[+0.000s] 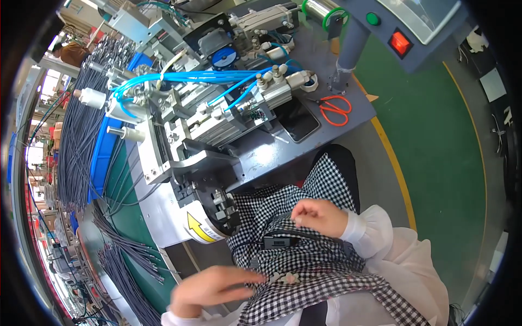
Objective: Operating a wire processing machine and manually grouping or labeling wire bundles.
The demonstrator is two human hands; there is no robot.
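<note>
My left hand (215,288) hovers over the left of my lap, slightly blurred, its fingers stretched out and holding nothing visible. Above the checked black-and-white apron (310,271), my right hand (321,216) has its fingers curled together; whether anything thin is pinched in them is hidden. A small dark box (277,242) lies on the apron between the two hands. The nearest machine part is a dark metal clamping head (222,209), beyond my left hand, beside a white cover with a yellow arrow (200,228). Neither hand touches the machine.
Grey cables (81,141) fill a blue bin (103,157) at left; more cable bundles (128,271) lie on the green bench. Blue air hoses (185,76) cross the machine. Red-handled scissors (335,111) and a phone (298,120) rest on its base, below a control box (413,32).
</note>
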